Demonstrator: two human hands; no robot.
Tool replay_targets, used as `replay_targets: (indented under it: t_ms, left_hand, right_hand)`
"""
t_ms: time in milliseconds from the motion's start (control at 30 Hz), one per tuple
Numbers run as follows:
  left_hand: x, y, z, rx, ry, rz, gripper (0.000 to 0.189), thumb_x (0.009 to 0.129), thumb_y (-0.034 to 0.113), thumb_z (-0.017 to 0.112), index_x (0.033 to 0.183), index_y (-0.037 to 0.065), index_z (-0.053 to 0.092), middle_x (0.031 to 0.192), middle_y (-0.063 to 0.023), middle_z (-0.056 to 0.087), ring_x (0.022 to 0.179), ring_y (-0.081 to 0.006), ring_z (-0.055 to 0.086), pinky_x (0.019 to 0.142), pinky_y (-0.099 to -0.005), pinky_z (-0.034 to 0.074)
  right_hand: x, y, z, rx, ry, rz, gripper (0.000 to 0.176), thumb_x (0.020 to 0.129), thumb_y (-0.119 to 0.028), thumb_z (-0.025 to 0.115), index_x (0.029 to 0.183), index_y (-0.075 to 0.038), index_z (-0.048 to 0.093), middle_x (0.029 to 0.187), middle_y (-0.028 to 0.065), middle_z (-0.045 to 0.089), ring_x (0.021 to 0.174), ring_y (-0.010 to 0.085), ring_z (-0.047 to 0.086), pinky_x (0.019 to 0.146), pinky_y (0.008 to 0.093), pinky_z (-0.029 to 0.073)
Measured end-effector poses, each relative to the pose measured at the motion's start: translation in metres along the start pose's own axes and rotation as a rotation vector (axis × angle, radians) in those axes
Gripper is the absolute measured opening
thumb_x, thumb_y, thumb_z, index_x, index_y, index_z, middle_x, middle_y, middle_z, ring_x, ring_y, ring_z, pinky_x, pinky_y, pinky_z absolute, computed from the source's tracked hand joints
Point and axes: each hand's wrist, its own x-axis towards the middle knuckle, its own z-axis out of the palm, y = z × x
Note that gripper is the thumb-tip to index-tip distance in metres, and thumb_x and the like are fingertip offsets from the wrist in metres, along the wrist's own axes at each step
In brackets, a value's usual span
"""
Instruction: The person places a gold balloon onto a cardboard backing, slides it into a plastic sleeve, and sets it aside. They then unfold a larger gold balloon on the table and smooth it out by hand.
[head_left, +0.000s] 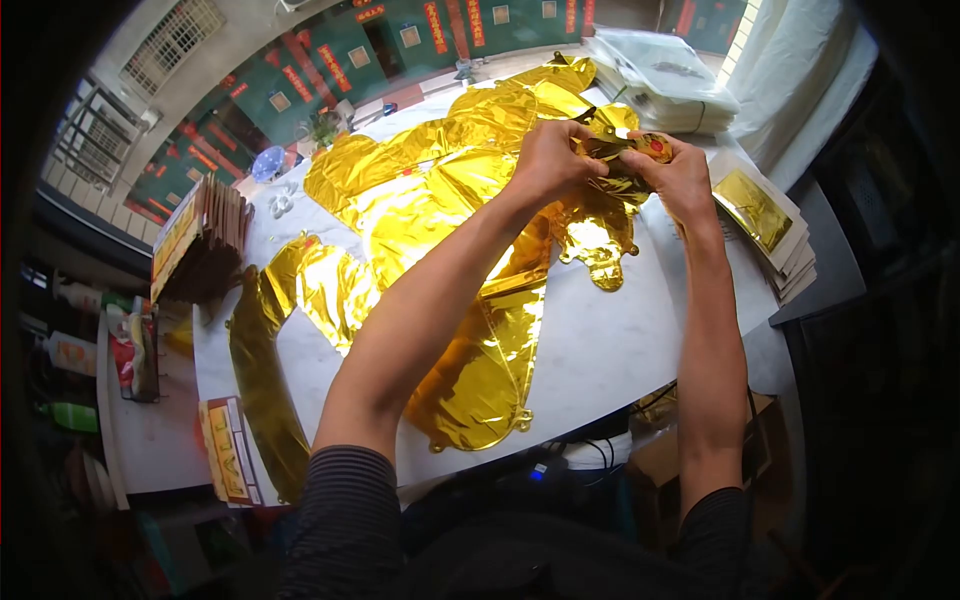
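Observation:
Flat, uninflated gold foil balloons (440, 200) lie spread and overlapping over the white table. Over the far right part of the pile, both hands grip one crumpled gold foil balloon (625, 185). My left hand (552, 158) pinches its upper left part, with thumb and fingers closed. Close beside it, my right hand (682, 178) is closed on the right part, where a small red spot shows on the foil. Folds and fingers hide part of the held balloon. Its lower end, with a rounded tip and small tabs, hangs toward the table.
Clear plastic sleeves (670, 85) are stacked at the far right. Cards with a gold foil piece (755, 212) lie at the right edge. A stack of printed cards (205, 235) stands at the left. Another printed packet (232, 450) lies at the near left corner of the table (610, 345).

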Motion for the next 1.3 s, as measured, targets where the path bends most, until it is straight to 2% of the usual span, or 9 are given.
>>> replay_targets:
  t_ms: [167,367,800,900,967,1000,1067,1233,1300]
  left_hand:
    - [-0.003,0.0,0.0,-0.066,-0.055,0.065,0.029,0.082,0.015,0.086,0.106,0.0,0.079,0.083,-0.0052,0.076,0.07,-0.0099,0.066,0.066,-0.028,0.052]
    - [0.002,-0.006,0.009,-0.069,-0.067,0.079,0.015,0.087,0.016,0.081,0.094,0.003,0.082,0.08,-0.0025,0.075,0.068,-0.0083,0.064,0.063,-0.028,0.051]
    - [0.002,0.01,0.01,-0.13,-0.098,0.049,0.031,0.076,0.018,0.091,0.096,-0.003,0.079,0.086,-0.0091,0.078,0.074,-0.0143,0.071,0.067,-0.03,0.055]
    - [-0.004,0.017,0.011,0.115,0.1,0.134,0.031,0.076,0.02,0.089,0.093,-0.003,0.076,0.085,-0.0131,0.077,0.077,-0.0224,0.073,0.071,-0.0352,0.056]
    - [-0.004,0.008,0.019,0.264,0.611,0.486,0.019,0.08,0.016,0.083,0.087,0.001,0.075,0.084,-0.0153,0.074,0.082,-0.0308,0.073,0.074,-0.0409,0.056]
    - [-0.004,0.004,0.019,0.267,0.615,0.486,0.019,0.08,0.016,0.083,0.087,0.001,0.075,0.084,-0.0153,0.074,0.082,-0.0308,0.073,0.074,-0.0409,0.056]
    - [-0.006,-0.006,0.015,0.234,0.285,0.505,0.01,0.085,0.012,0.075,0.087,0.005,0.068,0.086,-0.0165,0.069,0.086,-0.0382,0.067,0.075,-0.0485,0.052]
    - [0.0,-0.016,0.023,0.257,0.419,0.396,0.018,0.081,0.01,0.076,0.094,0.004,0.066,0.095,-0.0161,0.067,0.092,-0.0373,0.066,0.077,-0.0459,0.054]
    - [0.012,-0.025,0.022,0.593,0.135,0.363,0.032,0.08,0.016,0.078,0.107,0.004,0.065,0.101,-0.0159,0.066,0.098,-0.0379,0.065,0.082,-0.047,0.054]
  right_hand:
    - [-0.005,-0.007,-0.003,0.073,-0.031,0.045,0.029,0.098,-0.019,0.073,0.115,0.004,0.073,0.094,0.0011,0.073,0.079,0.0057,0.062,0.073,0.024,0.051]
    - [-0.001,-0.004,-0.012,-0.264,0.011,0.015,0.026,0.098,-0.025,0.072,0.096,0.001,0.075,0.08,-0.005,0.068,0.072,0.0023,0.053,0.064,0.0234,0.043]
    - [-0.002,-0.001,-0.007,-0.097,0.01,-0.109,0.02,0.093,-0.015,0.078,0.105,0.001,0.076,0.091,0.001,0.073,0.08,0.0061,0.062,0.073,0.0236,0.051]
    - [0.01,0.001,-0.012,-0.076,0.045,-0.111,0.024,0.095,-0.015,0.076,0.112,0.002,0.075,0.095,0.002,0.074,0.082,0.0071,0.064,0.075,0.024,0.053]
    - [0.018,-0.002,-0.012,-0.059,0.163,-0.136,0.027,0.098,-0.018,0.073,0.115,0.004,0.075,0.098,0.002,0.075,0.084,0.0066,0.063,0.076,0.024,0.052]
    - [0.024,-0.003,-0.015,-0.057,0.16,-0.139,0.027,0.098,-0.018,0.073,0.115,0.004,0.075,0.098,0.002,0.075,0.084,0.0066,0.063,0.076,0.024,0.052]
    - [0.037,-0.01,-0.016,-0.125,0.245,-0.203,0.027,0.099,-0.018,0.073,0.116,0.003,0.075,0.099,0.0024,0.075,0.085,0.0062,0.063,0.077,0.0238,0.052]
    - [0.055,-0.044,-0.016,0.021,0.315,-0.325,0.032,0.099,-0.021,0.073,0.119,0.005,0.073,0.103,0.001,0.073,0.091,0.0062,0.062,0.083,0.0229,0.05]
    - [0.062,-0.061,-0.019,-0.028,0.381,-0.322,0.033,0.1,-0.02,0.072,0.122,0.004,0.071,0.106,0.0007,0.073,0.093,0.0066,0.063,0.085,0.0228,0.05]
